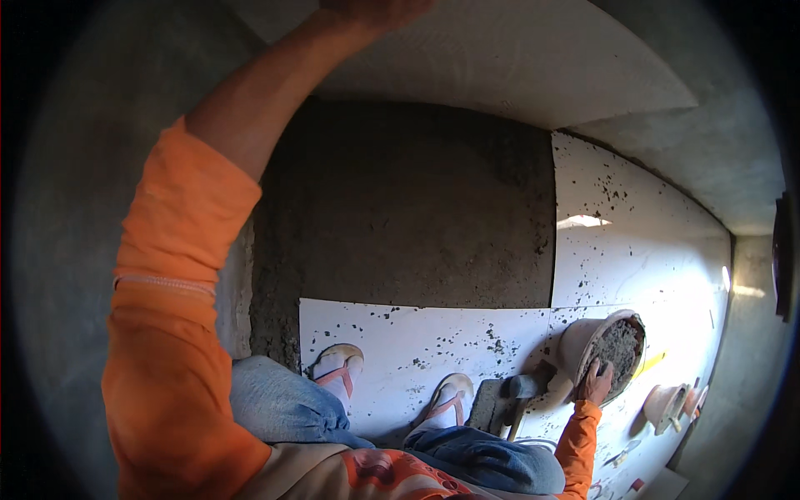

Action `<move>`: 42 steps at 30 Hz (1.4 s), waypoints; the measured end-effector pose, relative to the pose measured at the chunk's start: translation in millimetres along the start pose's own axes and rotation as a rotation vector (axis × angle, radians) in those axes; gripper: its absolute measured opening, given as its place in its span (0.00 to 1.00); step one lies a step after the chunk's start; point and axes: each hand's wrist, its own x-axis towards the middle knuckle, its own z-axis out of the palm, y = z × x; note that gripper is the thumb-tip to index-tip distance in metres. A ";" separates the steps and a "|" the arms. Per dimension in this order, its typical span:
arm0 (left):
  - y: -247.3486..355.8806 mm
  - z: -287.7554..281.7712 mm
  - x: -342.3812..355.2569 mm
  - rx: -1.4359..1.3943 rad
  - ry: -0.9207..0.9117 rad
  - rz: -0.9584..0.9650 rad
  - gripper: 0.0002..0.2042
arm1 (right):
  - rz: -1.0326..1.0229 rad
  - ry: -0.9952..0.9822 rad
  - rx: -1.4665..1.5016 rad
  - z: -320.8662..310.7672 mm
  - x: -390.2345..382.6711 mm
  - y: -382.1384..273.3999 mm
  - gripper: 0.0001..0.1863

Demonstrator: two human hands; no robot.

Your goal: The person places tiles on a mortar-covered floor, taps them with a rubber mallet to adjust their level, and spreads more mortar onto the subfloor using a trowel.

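Note:
My left arm reaches up to the top edge, where my left hand (375, 12) is partly cut off against a large pale tile (508, 58); its fingers are unclear. At lower right, my right hand (597, 379) has curled fingers at the inner rim of a tilted pale bucket (575, 337) holding grey mortar (618, 350). The bucket is on white floor tiles (633, 242) spattered with grey specks. A dark bed of mortar (417, 200) lies between those tiles and the pale tile above.
My sandalled feet (337, 367) stand on the lower tile. Beside them are a mallet (525, 385) and a grey trowel (492, 400). A second bucket (662, 404), a yellow tool (648, 365) and small tools lie at right. Grey walls (71, 250) border both sides.

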 end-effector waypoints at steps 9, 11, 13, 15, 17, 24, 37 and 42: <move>12.1 2.9 2.2 -0.058 -0.078 -0.029 0.21 | 0.466 -0.043 1.100 -54.3 56.0 -160.4 0.25; 9.4 -0.6 1.2 -0.044 -0.069 -0.033 0.21 | 0.009 -0.461 1.329 -20.1 59.1 -229.5 0.17; 8.2 -1.8 0.9 -0.079 -0.183 -0.054 0.20 | -0.530 -0.501 0.834 -0.9 43.6 -278.8 0.23; -2.4 -0.6 -17.7 -0.036 -0.199 -0.022 0.20 | -0.622 -0.479 1.067 -22.6 -12.3 -343.3 0.26; 0.5 -1.5 -5.2 -0.044 -0.112 -0.033 0.20 | -0.517 -0.171 0.786 -8.7 40.7 -278.5 0.28; 14.5 4.3 -1.0 -0.107 -0.087 -0.048 0.20 | 0.184 0.027 -0.177 -9.4 83.4 27.9 0.35; 13.1 7.3 -11.0 -0.001 -0.002 -0.002 0.20 | -0.040 -0.033 -0.134 -7.2 24.4 22.1 0.29; 15.4 -2.4 -3.1 -0.005 -0.086 -0.020 0.20 | 0.497 0.168 1.146 -45.4 54.1 -39.2 0.21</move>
